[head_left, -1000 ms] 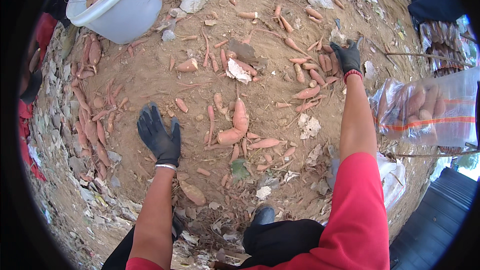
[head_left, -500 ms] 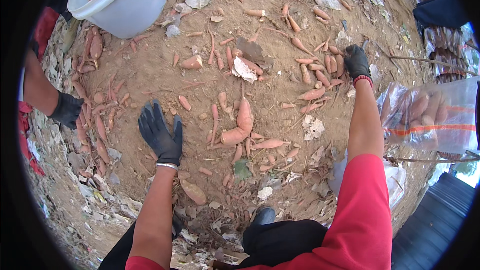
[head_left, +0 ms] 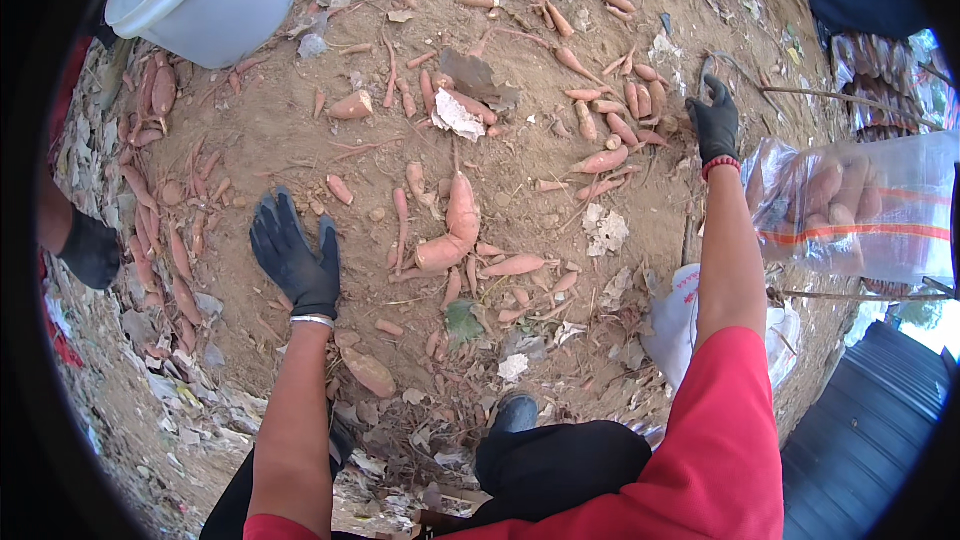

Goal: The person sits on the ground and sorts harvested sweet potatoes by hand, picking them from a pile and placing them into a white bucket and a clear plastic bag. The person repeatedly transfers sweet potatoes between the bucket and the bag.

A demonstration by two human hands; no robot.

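Observation:
My left hand (head_left: 298, 258), in a dark glove, rests with its fingers spread on the soil, holding nothing. A curved sweet potato (head_left: 461, 225) lies to its right among thinner ones, and an oval sweet potato (head_left: 368, 372) sits below it near my wrist. Out to the right, my gloved right hand (head_left: 715, 122) has thumb and fingers apart, with nothing visible in it. Just left of that hand is a group of small sweet potatoes (head_left: 618, 130), not touching it. A dry leaf (head_left: 459, 118) partly covers more of them in the middle.
A white tub (head_left: 225, 10) stands at the upper left. Another person's gloved hand (head_left: 90, 252) is at the left edge, beside a row of sweet potatoes (head_left: 150, 195). A clear bag of sweet potatoes (head_left: 850, 205) and a white bag (head_left: 672, 325) flank my right arm.
My right hand has gone from closed to open and is now a little apart from the small sweet potatoes. The other person's hand has drawn back left. The view has shifted slightly.

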